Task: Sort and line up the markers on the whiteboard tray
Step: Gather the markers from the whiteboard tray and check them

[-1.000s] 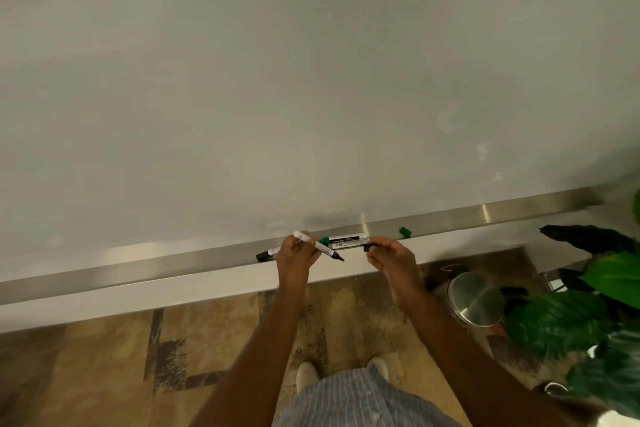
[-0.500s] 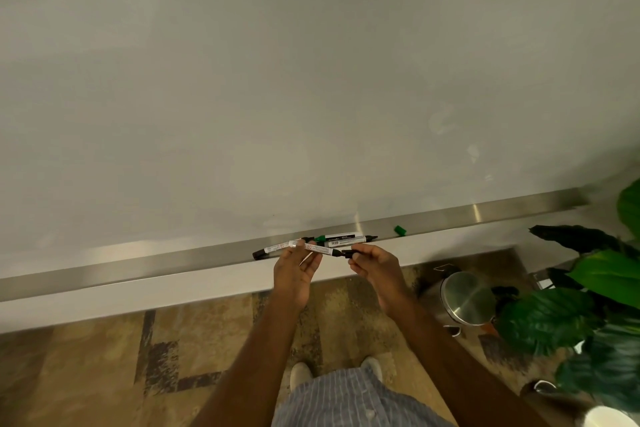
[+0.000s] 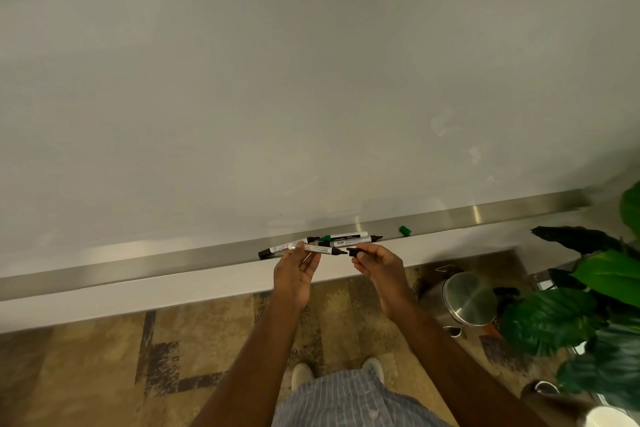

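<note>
An uncapped white-barrelled black marker (image 3: 323, 249) is being pinched in the left hand (image 3: 294, 270) just before the brushed-metal whiteboard tray (image 3: 138, 263), while its black cap (image 3: 354, 251) is being gripped by the right hand (image 3: 379, 267); recapping, apparently under way, is calling for tip-to-cap alignment.

shiny steel pedal bin (image 3: 467, 298) on the patterned tan carpet (image 3: 104, 367), big leafy green plant (image 3: 588, 302) just right of it, white cup (image 3: 611, 418) in the bottom-right corner

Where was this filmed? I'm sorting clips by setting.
Probably an office or meeting room: a wall-mounted whiteboard with a metal marker tray, a steel pedal bin and a potted plant.
</note>
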{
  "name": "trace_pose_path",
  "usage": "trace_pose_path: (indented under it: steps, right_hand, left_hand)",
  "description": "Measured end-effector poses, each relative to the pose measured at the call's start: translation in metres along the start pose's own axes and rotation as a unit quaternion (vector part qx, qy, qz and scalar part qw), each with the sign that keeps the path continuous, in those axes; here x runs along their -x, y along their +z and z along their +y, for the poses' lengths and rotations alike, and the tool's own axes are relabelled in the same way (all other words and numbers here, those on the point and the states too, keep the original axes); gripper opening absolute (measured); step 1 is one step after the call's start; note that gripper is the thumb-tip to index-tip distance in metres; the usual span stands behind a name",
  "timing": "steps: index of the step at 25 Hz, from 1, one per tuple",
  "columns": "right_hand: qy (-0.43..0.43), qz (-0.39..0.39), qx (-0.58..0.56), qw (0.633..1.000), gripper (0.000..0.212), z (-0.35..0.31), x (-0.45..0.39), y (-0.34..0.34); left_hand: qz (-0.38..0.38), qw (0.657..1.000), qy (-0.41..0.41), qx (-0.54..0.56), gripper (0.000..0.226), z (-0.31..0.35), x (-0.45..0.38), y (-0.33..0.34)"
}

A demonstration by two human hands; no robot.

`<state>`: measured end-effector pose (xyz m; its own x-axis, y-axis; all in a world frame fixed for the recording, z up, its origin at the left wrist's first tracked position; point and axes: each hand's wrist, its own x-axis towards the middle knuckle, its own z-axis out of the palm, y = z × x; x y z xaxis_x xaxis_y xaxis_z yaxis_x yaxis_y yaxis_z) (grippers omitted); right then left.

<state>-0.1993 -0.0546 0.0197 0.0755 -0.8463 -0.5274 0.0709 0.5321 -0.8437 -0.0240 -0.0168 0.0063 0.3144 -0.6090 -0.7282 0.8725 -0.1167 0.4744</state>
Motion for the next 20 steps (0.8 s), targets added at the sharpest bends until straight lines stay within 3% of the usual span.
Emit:
trace_pose_path:
  steps: [8,14,20]
  right_hand:
    - [-0.029,-0.014,0.103,0.994,0.024,0.006,0.002,0.005]
    - [-0.105,0.003,0.256,0.961,0.021,0.010,0.000,0.008]
    - [-0.108,-0.007,0.254,0.961,0.017,0.000,-0.010,-0.001]
  left_hand:
    - [-0.026,0.999,-0.012,-0.026,0.007,-0.001,0.004,-0.001]
    - [-0.015,0.998,0.010,-0.057,0.009,0.003,0.003,-0.004]
    - [-0.022,0.998,0.006,-0.062,0.010,0.001,0.002,0.003]
